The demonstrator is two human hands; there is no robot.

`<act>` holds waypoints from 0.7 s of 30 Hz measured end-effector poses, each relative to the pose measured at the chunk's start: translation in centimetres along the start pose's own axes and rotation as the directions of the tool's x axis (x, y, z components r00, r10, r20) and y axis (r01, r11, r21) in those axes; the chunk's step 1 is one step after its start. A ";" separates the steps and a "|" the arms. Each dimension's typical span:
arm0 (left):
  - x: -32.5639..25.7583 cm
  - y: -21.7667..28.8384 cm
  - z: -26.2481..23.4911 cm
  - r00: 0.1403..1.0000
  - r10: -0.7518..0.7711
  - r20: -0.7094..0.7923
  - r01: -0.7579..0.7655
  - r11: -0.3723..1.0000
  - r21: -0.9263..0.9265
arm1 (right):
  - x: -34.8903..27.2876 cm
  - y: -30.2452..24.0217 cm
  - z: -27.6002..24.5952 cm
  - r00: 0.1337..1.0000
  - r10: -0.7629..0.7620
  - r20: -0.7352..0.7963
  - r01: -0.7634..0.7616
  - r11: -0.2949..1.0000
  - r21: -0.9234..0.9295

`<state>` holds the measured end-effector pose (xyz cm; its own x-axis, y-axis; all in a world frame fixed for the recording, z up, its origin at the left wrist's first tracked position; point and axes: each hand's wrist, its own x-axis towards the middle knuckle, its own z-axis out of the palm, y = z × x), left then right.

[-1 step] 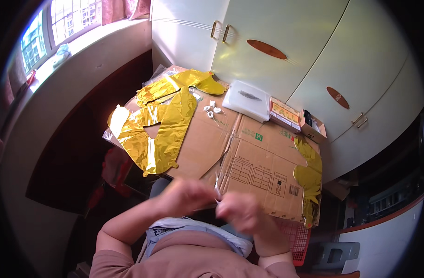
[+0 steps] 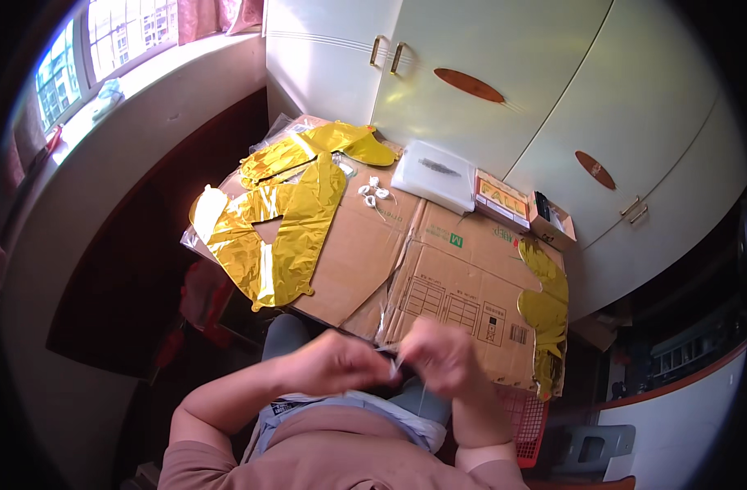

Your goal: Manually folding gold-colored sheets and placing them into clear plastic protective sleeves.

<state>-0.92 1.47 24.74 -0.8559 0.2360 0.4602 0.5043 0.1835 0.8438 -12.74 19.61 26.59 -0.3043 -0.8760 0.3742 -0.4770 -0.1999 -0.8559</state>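
Over my lap, just off the near edge of the table, my left hand and my right hand are close together, fingers pinched. Between them runs a thin white string, and a strand of it trails below my right hand. Fine detail of the fingertips is blurred. Ahead on the cardboard lie small coils of white string. To their left, a flat gold foil balloon with a triangular opening lies beside another flat gold foil balloon.
Cardboard covers the table. More gold foil lies along its right edge. At the back are a clear plastic package, a flat printed box and a small open box, against white cabinets. A red basket stands low right.
My right hand has risen slightly, and my left hand has shifted a little down and right. More of the white string shows between and below them.
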 end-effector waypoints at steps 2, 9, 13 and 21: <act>-1.0 2.4 -0.9 0.958 -0.286 0.024 0.277 0.898 -0.341 | 0.1 1.5 0.2 1.000 0.028 0.013 -0.028 1.000 -0.005; -1.3 -1.0 0.2 0.999 -0.028 0.032 0.029 0.999 -0.034 | 1.3 -0.9 -0.7 0.992 -0.124 0.034 0.128 0.972 -0.198; -1.0 2.1 -2.2 0.900 -0.374 -0.225 0.145 0.743 -0.653 | -0.2 0.5 1.9 0.993 -0.061 0.104 0.066 0.997 -0.047; -0.6 2.3 -2.0 0.868 -0.405 -0.287 0.173 0.789 -0.590 | 0.1 0.5 1.2 0.995 0.016 0.095 -0.005 0.994 -0.114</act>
<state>0.50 -0.16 26.98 -0.9801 -0.1433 0.1373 0.1824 -0.3773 0.9079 -12.07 18.87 25.75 -0.2319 -0.9168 0.3252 -0.5662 -0.1446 -0.8115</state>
